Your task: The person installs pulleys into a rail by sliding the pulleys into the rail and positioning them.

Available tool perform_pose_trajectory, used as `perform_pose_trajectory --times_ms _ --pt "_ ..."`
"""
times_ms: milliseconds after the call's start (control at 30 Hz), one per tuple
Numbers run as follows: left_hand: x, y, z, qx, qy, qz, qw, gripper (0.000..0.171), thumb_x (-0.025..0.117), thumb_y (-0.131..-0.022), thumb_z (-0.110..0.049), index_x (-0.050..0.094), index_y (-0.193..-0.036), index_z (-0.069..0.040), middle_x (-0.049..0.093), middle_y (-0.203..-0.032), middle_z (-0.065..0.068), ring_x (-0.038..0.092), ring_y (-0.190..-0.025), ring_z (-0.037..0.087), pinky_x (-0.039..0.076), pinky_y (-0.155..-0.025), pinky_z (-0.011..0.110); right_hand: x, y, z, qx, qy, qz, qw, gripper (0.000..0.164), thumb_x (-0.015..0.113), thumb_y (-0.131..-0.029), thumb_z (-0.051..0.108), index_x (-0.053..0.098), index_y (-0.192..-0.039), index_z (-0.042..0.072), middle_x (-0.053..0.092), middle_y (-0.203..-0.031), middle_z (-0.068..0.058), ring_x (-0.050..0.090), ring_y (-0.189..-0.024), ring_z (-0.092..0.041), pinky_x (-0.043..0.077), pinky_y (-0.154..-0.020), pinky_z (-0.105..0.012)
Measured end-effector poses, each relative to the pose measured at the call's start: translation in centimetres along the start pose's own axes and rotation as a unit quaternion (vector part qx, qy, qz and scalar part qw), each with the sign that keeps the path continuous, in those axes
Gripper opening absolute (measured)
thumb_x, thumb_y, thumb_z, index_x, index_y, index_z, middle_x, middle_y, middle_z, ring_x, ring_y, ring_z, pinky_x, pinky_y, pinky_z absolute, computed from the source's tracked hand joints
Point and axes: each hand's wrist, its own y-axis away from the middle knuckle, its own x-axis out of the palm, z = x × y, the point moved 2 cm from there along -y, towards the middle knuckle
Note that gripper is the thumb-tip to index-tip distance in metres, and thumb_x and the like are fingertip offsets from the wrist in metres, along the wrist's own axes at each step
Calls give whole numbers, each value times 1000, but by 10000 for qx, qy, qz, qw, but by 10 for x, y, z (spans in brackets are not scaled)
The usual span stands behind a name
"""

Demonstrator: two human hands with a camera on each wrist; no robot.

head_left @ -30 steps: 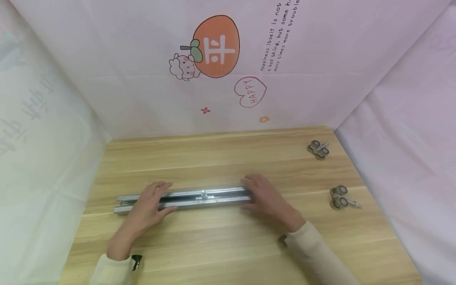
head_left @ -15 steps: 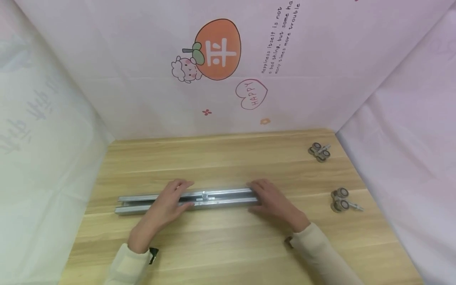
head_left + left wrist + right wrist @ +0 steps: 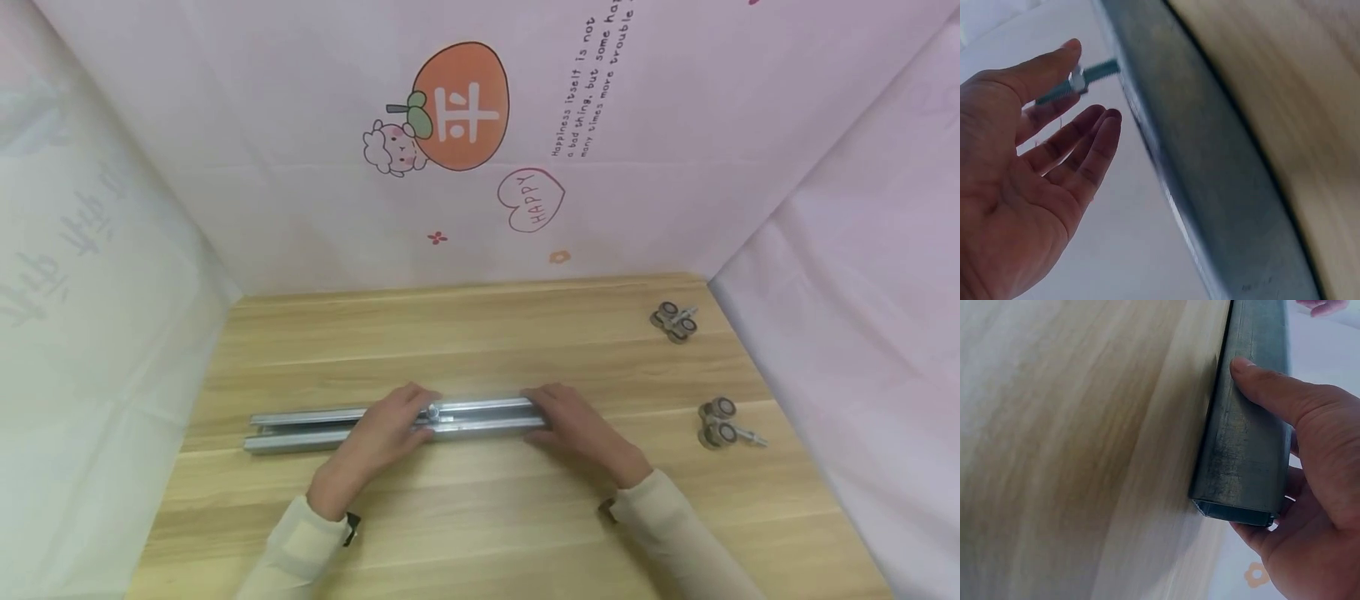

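Note:
A galvanised metal track (image 3: pixel 296 443) lies across the wooden table, its slot facing up. A threaded bolt with a nut (image 3: pixel 1079 81) sticks up from the slot near mid-length. Around this bolt is my left hand (image 3: pixel 381 429), thumb and fingers loosely spread on either side; firm contact is not visible in the left wrist view. My right hand (image 3: pixel 579 432) grips the track by its right end, with the thumb (image 3: pixel 1266 384) against the near side wall and the other fingers beyond the far side. Whatever the bolt is fixed to inside the track is hidden.
Two loose roller trolleys with wheels and bolts lie at the table's right: one at the back (image 3: pixel 675 322), one nearer (image 3: pixel 718 422). Printed white cloth (image 3: pixel 337 225) screens the back and both sides of the wooden table (image 3: pixel 465 525).
My left hand has slid rightward along the track to the bolt. My right hand has shifted slightly right and settled on the track's end. The track has barely moved.

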Motion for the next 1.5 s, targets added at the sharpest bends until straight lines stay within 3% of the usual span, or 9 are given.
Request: perform_pose_trajectory --times_ms 333,600,867,1500 --pt "4 -11 -10 -183 -183 204 9995 44 77 -81 -24 67 -121 -9 66 -106 2 61 -90 13 56 -77 29 -1 -3 0 -105 -159 -59 9998 61 80 -78 30 60 -130 4 67 -114 -10 60 -104 -23 52 -93 -42" --pt "7 -17 -13 -114 -282 360 9989 28 78 -80 -18 68 -104 -10 63 -90 -1 60 -79 12 55 -68 29 2 -2 -4 -69 -113 -18 9999 61 79 -79 33 60 -130 5 66 -114 -9 59 -106 -23 52 -94 -42" --pt "9 -20 -16 -199 -585 476 9970 20 76 -80 -13 67 -97 -11 65 -87 -1 61 -73 13 55 -64 27 1 -2 -2 -152 -160 -146 9997 61 82 -75 28 62 -126 1 67 -113 -12 60 -104 -26 52 -92 -45" --pt "9 -20 -17 -80 -568 293 9979 7 72 -82 -5 69 -85 -10 64 -78 -3 58 -66 10 53 -57 23 4 -5 -4 -68 -495 -106 9987 59 81 -76 30 63 -126 3 69 -111 -8 59 -101 -20 52 -91 -41"
